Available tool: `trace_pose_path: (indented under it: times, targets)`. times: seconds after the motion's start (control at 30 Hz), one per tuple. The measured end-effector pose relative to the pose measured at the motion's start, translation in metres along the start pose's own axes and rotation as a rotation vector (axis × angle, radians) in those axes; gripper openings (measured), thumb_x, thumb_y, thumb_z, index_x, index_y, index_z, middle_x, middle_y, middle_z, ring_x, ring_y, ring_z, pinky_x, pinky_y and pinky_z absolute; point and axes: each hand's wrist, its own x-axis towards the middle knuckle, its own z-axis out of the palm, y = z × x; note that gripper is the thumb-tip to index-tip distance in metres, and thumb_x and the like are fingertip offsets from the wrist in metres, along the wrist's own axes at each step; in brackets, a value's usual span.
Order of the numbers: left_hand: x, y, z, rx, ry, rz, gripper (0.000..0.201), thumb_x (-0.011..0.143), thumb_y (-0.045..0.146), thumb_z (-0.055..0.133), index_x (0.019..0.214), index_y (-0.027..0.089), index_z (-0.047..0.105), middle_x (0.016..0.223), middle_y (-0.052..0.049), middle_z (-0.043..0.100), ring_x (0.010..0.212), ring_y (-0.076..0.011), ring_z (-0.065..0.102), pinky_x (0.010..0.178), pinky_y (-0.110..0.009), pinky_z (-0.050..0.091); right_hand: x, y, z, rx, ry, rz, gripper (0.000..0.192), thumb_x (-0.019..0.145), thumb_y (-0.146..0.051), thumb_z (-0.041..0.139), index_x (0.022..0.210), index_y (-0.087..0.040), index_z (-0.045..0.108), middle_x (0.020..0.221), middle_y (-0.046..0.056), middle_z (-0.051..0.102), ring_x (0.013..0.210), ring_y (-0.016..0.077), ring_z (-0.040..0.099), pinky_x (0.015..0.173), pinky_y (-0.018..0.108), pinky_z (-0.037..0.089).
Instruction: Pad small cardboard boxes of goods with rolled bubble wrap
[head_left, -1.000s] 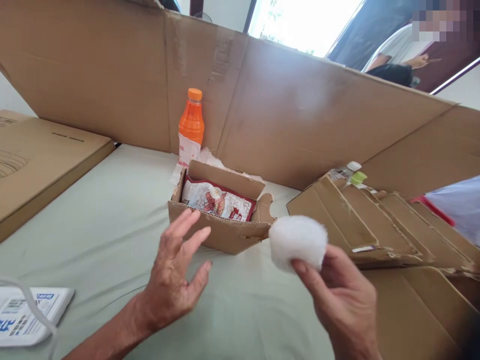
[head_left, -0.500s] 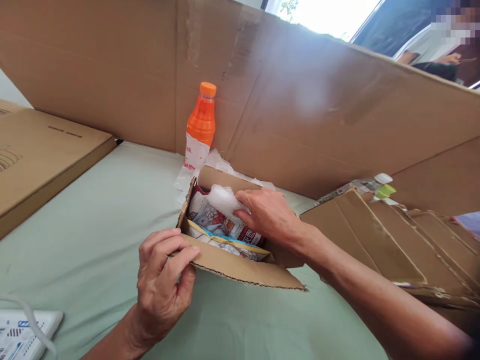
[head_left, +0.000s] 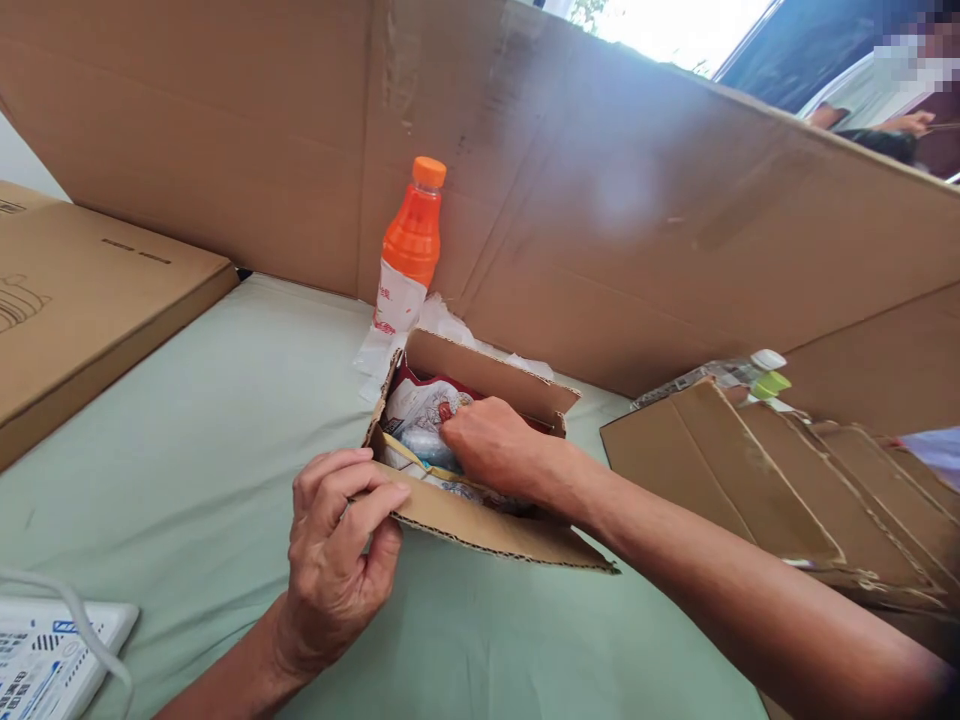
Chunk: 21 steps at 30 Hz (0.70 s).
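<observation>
Fingers (head_left: 375, 508) of the left hand (head_left: 337, 560) are clamped on the near flap (head_left: 502, 528) of a small open cardboard box (head_left: 484, 362), tips over its left corner and thumb below. The right hand (head_left: 499, 450) reaches into the box from the right, its fingers curled; their tips are hidden, so whether they grip or only press cannot be told. Just beside them, inside the box, lies a pale, translucent bundle (head_left: 424, 446) that looks like bubble wrap, between a white and dark red packet (head_left: 421, 402) and a yellow-edged packet (head_left: 406, 455). The bundle should be light, soft and springy, easily squashed but hard to break; a loose pinch round its middle ought to do. The box seems light and fairly stiff, its flap likely to bend at the crease, so a wall offers the firmer hold. It stands on a surface (head_left: 247, 420) draped in pale green. Just behind it are crumpled white plastic (head_left: 444, 321) and an upright orange bottle (head_left: 413, 235); well to the left lies a flat carton (head_left: 112, 285), to the right stacked cardboard (head_left: 720, 475), and beyond rises a tall cardboard panel (head_left: 585, 250)
</observation>
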Motion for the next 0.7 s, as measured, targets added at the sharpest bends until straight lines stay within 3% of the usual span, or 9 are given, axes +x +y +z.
trace_pose_path:
  times: [0.1, 0.17, 0.27, 0.37, 0.47, 0.57, 0.63, 0.7]
  targets:
    - [-0.001, -0.001, 0.001, 0.001, 0.003, 0.013, 0.034, 0.084, -0.005, 0.058, 0.109, 0.018, 0.061, 0.098, -0.006, 0.06, 0.111, -0.0256, 0.056, 0.096, -0.045, 0.05, -0.005, 0.007, -0.006, 0.077, 0.021, 0.025, 0.024, 0.078, 0.0, 0.061, 0.089, -0.015, 0.076, 0.086, 0.012, 0.077, 0.078, 0.0249, 0.073, 0.065, 0.03, 0.05]
    - [-0.002, -0.002, 0.002, -0.006, 0.02, -0.006, 0.042, 0.084, -0.003, 0.059, 0.12, 0.02, 0.06, 0.107, -0.008, 0.06, 0.115, -0.0255, 0.056, 0.099, -0.045, 0.049, -0.023, 0.021, -0.013, 0.153, 0.11, 0.043, 0.021, 0.08, -0.009, 0.066, 0.096, -0.018, 0.075, 0.091, 0.009, 0.078, 0.079, 0.0237, 0.072, 0.065, 0.03, 0.05]
    - [-0.006, -0.005, 0.003, -0.055, 0.11, -0.116, 0.063, 0.085, 0.006, 0.063, 0.143, 0.023, 0.047, 0.132, -0.012, 0.054, 0.126, -0.0269, 0.053, 0.106, -0.047, 0.047, -0.073, 0.042, -0.015, 0.321, 0.483, 0.213, 0.023, 0.085, -0.024, 0.069, 0.108, -0.022, 0.073, 0.098, 0.004, 0.077, 0.079, 0.0202, 0.07, 0.067, 0.03, 0.05]
    - [-0.011, -0.011, 0.003, -0.163, 0.122, -0.329, 0.068, 0.086, 0.015, 0.065, 0.149, 0.026, 0.041, 0.144, -0.012, 0.049, 0.133, -0.0282, 0.049, 0.11, -0.048, 0.045, -0.134, 0.047, 0.014, 0.5, 0.881, 0.529, 0.02, 0.094, -0.034, 0.062, 0.105, -0.022, 0.073, 0.096, 0.005, 0.076, 0.08, 0.018, 0.069, 0.074, 0.031, 0.051]
    - [-0.017, -0.019, 0.005, -0.282, 0.019, -0.593, 0.065, 0.088, 0.021, 0.064, 0.148, 0.027, 0.042, 0.149, -0.011, 0.048, 0.136, -0.0276, 0.048, 0.113, -0.046, 0.042, -0.171, 0.027, 0.073, 0.687, 1.009, 0.727, 0.022, 0.092, -0.04, 0.063, 0.102, -0.023, 0.073, 0.097, 0.005, 0.076, 0.085, 0.0196, 0.07, 0.079, 0.033, 0.052]
    - [-0.022, -0.027, 0.009, -0.412, -0.091, -0.787, 0.063, 0.086, 0.027, 0.065, 0.146, 0.027, 0.045, 0.151, -0.01, 0.048, 0.133, -0.0275, 0.051, 0.112, -0.045, 0.042, -0.161, -0.009, 0.126, 0.889, 0.964, 0.678, 0.035, 0.088, -0.042, 0.065, 0.117, -0.023, 0.068, 0.106, 0.007, 0.074, 0.088, 0.021, 0.069, 0.078, 0.034, 0.056]
    - [-0.023, -0.032, 0.014, -0.491, -0.14, -0.84, 0.06, 0.083, 0.029, 0.066, 0.141, 0.024, 0.05, 0.144, -0.01, 0.054, 0.129, -0.0281, 0.055, 0.109, -0.043, 0.044, -0.135, -0.031, 0.141, 0.995, 0.923, 0.603, 0.043, 0.084, -0.042, 0.067, 0.122, -0.021, 0.064, 0.111, 0.009, 0.073, 0.093, 0.0233, 0.069, 0.08, 0.036, 0.057]
    - [-0.022, -0.032, 0.02, -0.539, -0.163, -0.848, 0.054, 0.08, 0.029, 0.066, 0.133, 0.021, 0.055, 0.132, -0.01, 0.062, 0.124, -0.0278, 0.058, 0.105, -0.041, 0.046, -0.109, -0.044, 0.142, 1.096, 0.92, 0.58, 0.044, 0.083, -0.041, 0.065, 0.122, -0.02, 0.062, 0.111, 0.01, 0.072, 0.095, 0.0248, 0.068, 0.081, 0.038, 0.057]
